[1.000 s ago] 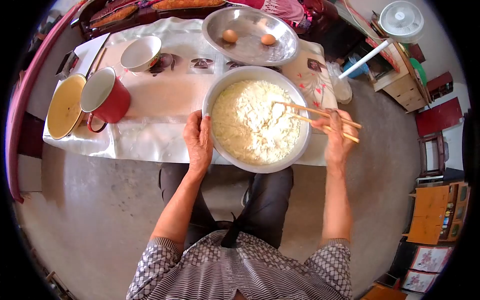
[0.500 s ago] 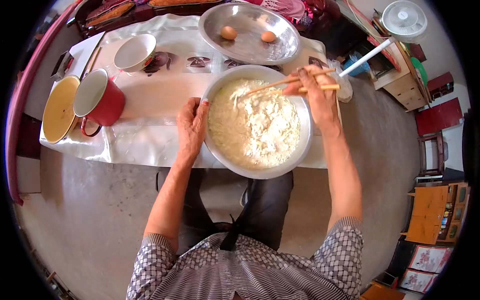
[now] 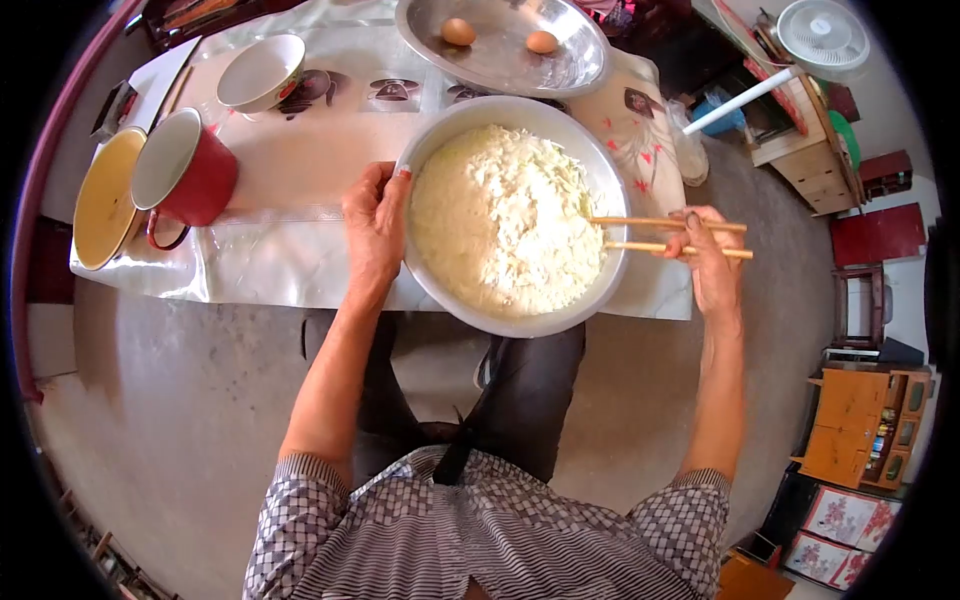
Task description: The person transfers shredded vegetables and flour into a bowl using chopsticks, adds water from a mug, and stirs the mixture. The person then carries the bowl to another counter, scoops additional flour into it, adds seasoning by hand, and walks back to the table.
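Note:
A large metal bowl point(image 3: 424, 275) stands at the table's front edge, holding a pale batter on its left side and a heap of white and light green shreds point(image 3: 540, 220) on its right. My left hand point(image 3: 377, 222) grips the bowl's left rim, thumb on top. In my right hand point(image 3: 708, 258), right of the bowl, is a pair of wooden chopsticks point(image 3: 665, 224), slightly apart, their tips in the shreds by the right inner wall. Behind the bowl lies a steel basin point(image 3: 500, 55) with two brown eggs, one left point(image 3: 458, 32) and one right point(image 3: 542, 42).
On the covered table point(image 3: 270, 260), at the left, are a red enamel mug point(image 3: 205, 180), a yellow basin point(image 3: 105, 205) and a white bowl point(image 3: 262, 75). A white fan point(image 3: 822, 38) and a wooden cabinet point(image 3: 815, 170) stand at the back right.
My right hand has swung from the bowl's upper right out to its right side, carrying the chopsticks from the batter into the shreds. My left hand still holds the rim.

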`<state>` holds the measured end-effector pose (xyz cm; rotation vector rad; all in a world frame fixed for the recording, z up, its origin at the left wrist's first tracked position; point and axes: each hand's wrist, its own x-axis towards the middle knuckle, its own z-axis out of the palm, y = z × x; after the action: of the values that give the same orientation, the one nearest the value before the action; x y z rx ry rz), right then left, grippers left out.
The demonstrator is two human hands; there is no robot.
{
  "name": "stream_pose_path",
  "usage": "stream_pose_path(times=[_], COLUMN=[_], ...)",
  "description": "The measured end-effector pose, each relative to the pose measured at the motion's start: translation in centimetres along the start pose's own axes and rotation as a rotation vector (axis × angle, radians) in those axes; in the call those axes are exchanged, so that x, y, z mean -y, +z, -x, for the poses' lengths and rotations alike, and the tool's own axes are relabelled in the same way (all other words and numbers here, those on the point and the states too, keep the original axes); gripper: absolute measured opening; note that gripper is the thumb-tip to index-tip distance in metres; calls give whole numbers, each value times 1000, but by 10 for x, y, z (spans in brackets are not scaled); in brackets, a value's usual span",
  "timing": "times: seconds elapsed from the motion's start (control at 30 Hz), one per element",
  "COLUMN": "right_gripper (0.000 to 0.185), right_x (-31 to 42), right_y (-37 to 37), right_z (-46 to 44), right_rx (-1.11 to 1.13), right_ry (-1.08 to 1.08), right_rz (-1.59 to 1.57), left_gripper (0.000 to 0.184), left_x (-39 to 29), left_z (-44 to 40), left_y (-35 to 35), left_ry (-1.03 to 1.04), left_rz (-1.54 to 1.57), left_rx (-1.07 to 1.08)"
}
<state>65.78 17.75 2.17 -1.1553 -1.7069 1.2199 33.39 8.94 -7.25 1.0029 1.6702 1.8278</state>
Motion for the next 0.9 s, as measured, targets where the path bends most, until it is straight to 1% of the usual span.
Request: stream_pose_path(times=[0.07, 0.1, 0.2, 0.23, 0.4, 0.43, 0.5, 0.6, 0.63, 0.73, 0.77, 0.9], right_gripper=[30, 26, 24, 23, 22, 22, 22, 23, 26, 26, 27, 32], right_x=[-7, -9, -20, -24, -15, -13, -9, -4, 0, 7, 3, -8], right_y=[2, 9, 30, 38, 82, 87, 94, 95, 94, 87, 82, 58], right_z=[15, 21, 38, 43, 41, 36, 24, 3, -4, -22, -23, -2], right_rx=[-18, -18, -117, -105, -128, -129, -160, -201, -222, -302, -282, -261], right_ry=[15, 21, 107, 113, 97, 84, 76, -5, -65, -103, -117, -45], right_rz=[-79, -132, -326, -381, -557, -580, -645, -673, -630, -389, -330, -142], left_gripper=[20, 20, 21, 21, 23, 23, 24, 24, 25, 26, 26, 26], left_x=[3, 4, 2, 3, 8, 6, 9, 9, 8, 2, 1, 6], left_z=[-1, -1, 0, 0, -1, 0, 0, -1, -1, 0, 0, -2], left_y=[0, 0, 2, 2, 1, 0, -1, -2, -2, -2, -1, -2], left_ry=[-9, -13, -5, -2, -8, -13, -19, -23, -27, -20, -22, -44], left_rz=[3, 6, -3, 5, 37, 0, 40, 31, 16, 17, 9, 22], left_rx=[-2, -4, -30, -31, -16, -11, 1, 13, 19, 23, 24, 23])
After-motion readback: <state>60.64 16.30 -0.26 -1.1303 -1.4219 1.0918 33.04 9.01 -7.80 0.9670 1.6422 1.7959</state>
